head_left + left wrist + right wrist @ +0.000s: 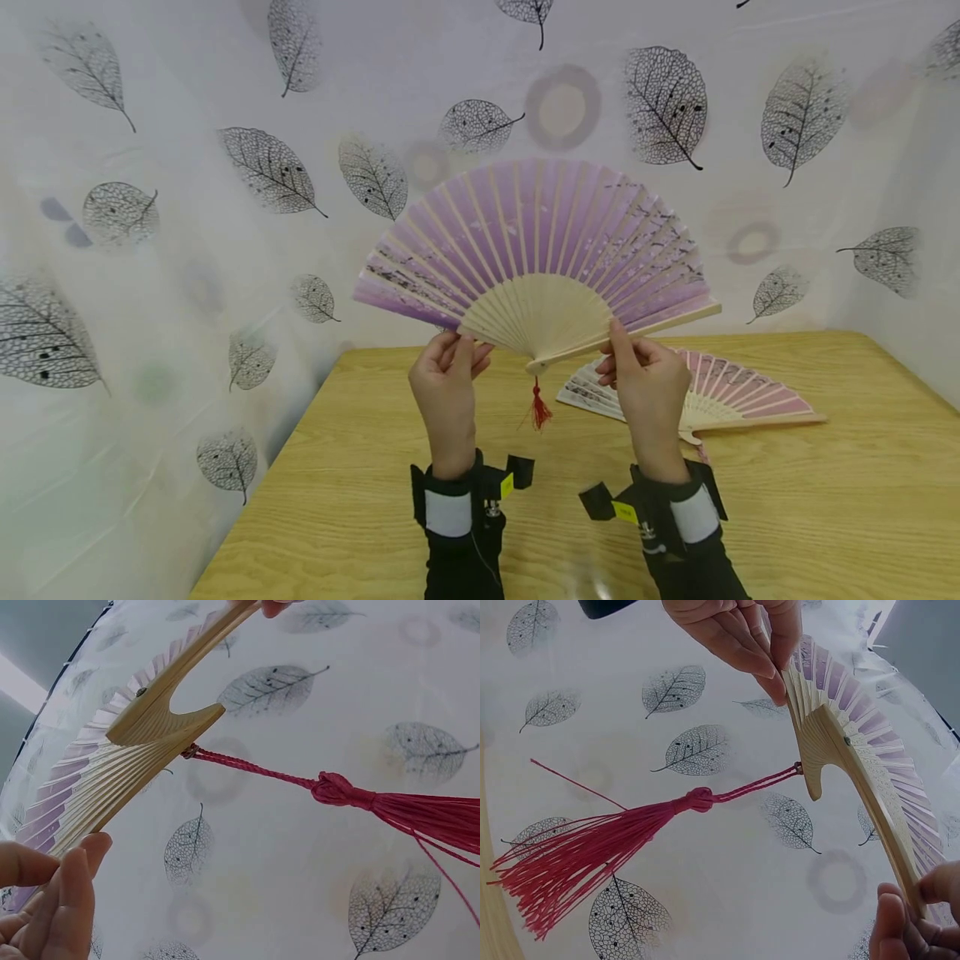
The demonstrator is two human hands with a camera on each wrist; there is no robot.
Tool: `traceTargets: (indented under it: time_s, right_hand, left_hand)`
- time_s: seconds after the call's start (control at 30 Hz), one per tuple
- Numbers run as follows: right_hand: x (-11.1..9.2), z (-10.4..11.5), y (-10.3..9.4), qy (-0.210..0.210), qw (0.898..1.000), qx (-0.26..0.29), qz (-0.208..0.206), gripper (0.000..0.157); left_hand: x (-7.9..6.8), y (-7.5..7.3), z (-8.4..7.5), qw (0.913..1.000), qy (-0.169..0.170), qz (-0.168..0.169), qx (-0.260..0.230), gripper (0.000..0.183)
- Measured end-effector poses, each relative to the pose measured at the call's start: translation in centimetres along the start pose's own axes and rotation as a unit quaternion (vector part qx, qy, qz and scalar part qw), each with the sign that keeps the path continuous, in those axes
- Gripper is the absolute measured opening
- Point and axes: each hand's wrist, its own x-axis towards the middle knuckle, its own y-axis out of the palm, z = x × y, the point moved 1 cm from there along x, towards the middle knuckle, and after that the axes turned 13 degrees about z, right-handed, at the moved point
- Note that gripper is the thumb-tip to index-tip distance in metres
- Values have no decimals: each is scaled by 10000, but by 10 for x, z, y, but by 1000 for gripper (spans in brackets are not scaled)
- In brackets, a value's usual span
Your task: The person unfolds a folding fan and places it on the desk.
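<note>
A purple folding fan (525, 225) with a blossom pattern and pale wooden ribs is spread wide, held up above the table. My left hand (446, 400) pinches its left edge between thumb and fingers. On the opposite side, my right hand (651, 392) pinches the right outer rib, thumb in front. From the pivot hangs a red tassel (538, 407); in the right wrist view the tassel (615, 840) dangles from a cord at the fan's curved wooden end (817, 769). The left wrist view shows the left fingers (71, 900) gripping the edge ribs.
Behind my right hand, a pink and white folding fan (757, 392) lies spread on the wooden table (337, 500). A pale sheet printed with leaves (187, 75) hangs behind and to the left of the table. Both wrists carry black camera straps.
</note>
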Motion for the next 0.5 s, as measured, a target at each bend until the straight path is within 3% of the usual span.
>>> traceTargets:
  time_s: [0.2,0.5]
  right_hand:
    - [1,-3,2,-13,9994,358,33,47]
    - [1,-2,3,-104,9991,419,-38,46]
  left_hand:
    - [0,-1,2,9997,95,-144,-165,29]
    - [0,-1,1,9993,103,-183,-295,29]
